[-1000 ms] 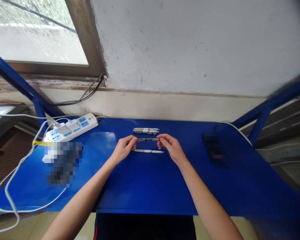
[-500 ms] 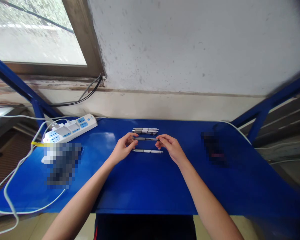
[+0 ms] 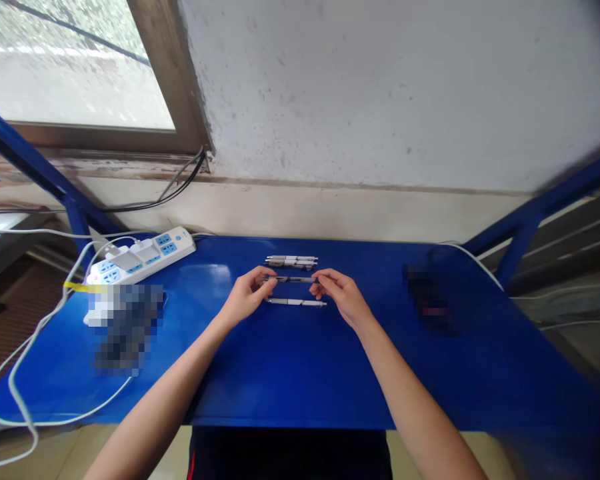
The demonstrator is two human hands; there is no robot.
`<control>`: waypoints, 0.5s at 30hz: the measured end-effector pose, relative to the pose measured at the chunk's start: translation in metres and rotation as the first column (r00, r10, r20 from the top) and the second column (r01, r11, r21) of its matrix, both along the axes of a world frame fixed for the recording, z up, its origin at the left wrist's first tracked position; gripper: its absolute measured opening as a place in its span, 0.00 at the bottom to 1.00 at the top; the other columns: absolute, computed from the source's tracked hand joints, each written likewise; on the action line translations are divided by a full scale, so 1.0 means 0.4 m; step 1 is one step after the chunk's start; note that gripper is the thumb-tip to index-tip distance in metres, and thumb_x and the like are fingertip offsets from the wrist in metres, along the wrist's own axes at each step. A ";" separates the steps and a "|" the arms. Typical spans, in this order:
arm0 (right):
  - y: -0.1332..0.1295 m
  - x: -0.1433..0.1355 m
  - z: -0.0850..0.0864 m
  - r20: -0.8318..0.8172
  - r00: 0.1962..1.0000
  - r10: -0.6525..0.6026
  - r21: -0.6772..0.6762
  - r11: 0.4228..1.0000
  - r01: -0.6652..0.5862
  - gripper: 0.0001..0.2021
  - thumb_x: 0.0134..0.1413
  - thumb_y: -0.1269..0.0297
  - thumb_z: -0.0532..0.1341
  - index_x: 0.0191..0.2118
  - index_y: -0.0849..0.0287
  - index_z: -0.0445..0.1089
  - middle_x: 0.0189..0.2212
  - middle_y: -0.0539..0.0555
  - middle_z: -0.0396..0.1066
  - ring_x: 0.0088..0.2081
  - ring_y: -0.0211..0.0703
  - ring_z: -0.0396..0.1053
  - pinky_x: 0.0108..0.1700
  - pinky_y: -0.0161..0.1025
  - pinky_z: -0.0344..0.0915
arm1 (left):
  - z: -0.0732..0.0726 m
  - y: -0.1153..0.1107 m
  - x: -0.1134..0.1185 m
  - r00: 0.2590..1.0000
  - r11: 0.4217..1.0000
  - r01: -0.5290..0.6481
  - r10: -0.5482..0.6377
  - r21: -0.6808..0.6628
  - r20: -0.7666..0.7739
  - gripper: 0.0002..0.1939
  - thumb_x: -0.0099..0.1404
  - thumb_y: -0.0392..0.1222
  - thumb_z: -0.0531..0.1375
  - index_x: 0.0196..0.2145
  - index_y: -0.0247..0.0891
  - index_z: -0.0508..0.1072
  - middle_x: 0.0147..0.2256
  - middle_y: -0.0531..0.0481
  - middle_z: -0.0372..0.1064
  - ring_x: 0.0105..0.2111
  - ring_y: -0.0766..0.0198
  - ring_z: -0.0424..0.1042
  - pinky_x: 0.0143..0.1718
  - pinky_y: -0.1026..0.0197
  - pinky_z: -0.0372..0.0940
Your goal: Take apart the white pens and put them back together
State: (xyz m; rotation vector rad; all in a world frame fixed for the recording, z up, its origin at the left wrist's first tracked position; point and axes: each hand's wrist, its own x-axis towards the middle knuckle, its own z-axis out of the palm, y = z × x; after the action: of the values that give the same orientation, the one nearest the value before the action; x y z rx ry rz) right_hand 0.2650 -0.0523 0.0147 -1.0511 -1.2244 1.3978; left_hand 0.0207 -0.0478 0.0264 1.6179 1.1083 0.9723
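Observation:
A slim pen (image 3: 295, 279) lies crosswise between my two hands, dark and clear in parts. My left hand (image 3: 251, 293) pinches its left end between thumb and fingers. At its right end, my right hand (image 3: 336, 291) is closed on the tip with thumb and forefinger. Just nearer to me, a white and grey pen (image 3: 297, 303) rests flat on the blue table, parallel to the held one. Beyond my hands lies a small group of similar pens (image 3: 291, 261), side by side.
A white power strip (image 3: 173, 248) with plugs and cables stands on the blue table (image 3: 290, 373) at the left. In front of it is a blurred-out dark object (image 3: 130, 333). Another blurred dark object (image 3: 427, 300) lies at the right. The wall (image 3: 360, 100) rises behind.
The held pen looks turned a little about its length, and my left fingers have shifted slightly along it. The other pens stay where they were.

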 end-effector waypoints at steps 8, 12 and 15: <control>0.000 0.001 0.006 0.013 1.000 -0.019 0.033 0.999 0.018 0.10 0.54 0.56 0.64 0.38 0.57 0.74 0.28 0.53 0.75 0.29 0.40 0.70 0.33 0.38 0.65 | 0.005 0.007 -0.005 0.992 0.994 -0.107 0.106 -0.013 -0.069 0.24 0.68 0.55 0.52 0.22 0.36 0.69 0.18 0.53 0.63 0.19 0.68 0.60 0.23 0.65 0.54; 0.010 0.022 0.003 0.006 0.982 -0.187 0.013 0.982 0.187 0.09 0.52 0.58 0.64 0.34 0.57 0.74 0.23 0.49 0.70 0.25 0.37 0.65 0.28 0.36 0.62 | -0.007 0.020 -0.012 0.982 0.987 -0.145 0.152 -0.061 0.113 0.17 0.64 0.54 0.57 0.29 0.37 0.70 0.23 0.53 0.68 0.23 0.67 0.66 0.27 0.64 0.60; 0.022 0.042 -0.009 -0.004 0.953 -0.304 -0.029 0.952 0.304 0.08 0.50 0.58 0.65 0.32 0.58 0.73 0.20 0.48 0.66 0.22 0.35 0.62 0.25 0.35 0.59 | -0.019 0.027 -0.015 0.961 0.980 -0.167 0.186 -0.108 0.205 0.14 0.62 0.52 0.60 0.35 0.37 0.70 0.25 0.52 0.69 0.25 0.66 0.67 0.28 0.64 0.62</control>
State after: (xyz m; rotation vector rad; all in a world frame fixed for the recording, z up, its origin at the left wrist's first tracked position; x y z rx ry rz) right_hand 0.2819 -0.0434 0.0110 -1.1964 -0.9893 1.1814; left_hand 0.0145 -0.0368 0.0187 1.3234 1.1437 1.1670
